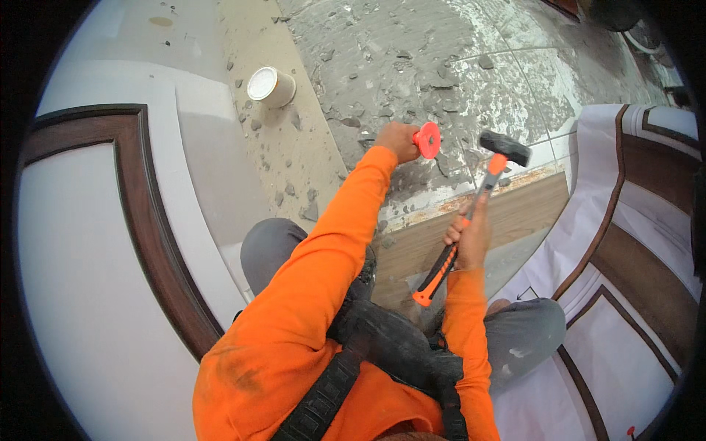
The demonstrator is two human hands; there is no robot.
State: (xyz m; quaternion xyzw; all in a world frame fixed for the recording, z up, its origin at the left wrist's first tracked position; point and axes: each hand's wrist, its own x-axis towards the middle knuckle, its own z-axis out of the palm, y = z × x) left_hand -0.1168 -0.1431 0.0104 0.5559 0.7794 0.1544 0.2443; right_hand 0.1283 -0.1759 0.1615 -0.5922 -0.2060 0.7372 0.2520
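My left hand [396, 142] grips a chisel with a round red hand guard [429, 140], held over a rough, chipped grey patch of tiled floor [471, 81] strewn with broken fragments. The guard hides most of the chisel's blade. My right hand [468, 237] is wrapped round the orange, grey and black handle of a hammer. Its dark, blocky head [505, 147] is raised to the right of the guard, apart from it. Below the tools lies a strip of wood-look flooring [523, 209] beside the chipped edge.
A white bucket [270, 87] stands on the dusty beige strip at upper left. A white door panel with dark brown moulding [132, 184] fills the left side. White covering with brown bands [625, 279] lies along the right, beside my bent knee. Dark objects [614, 18] sit at top right.
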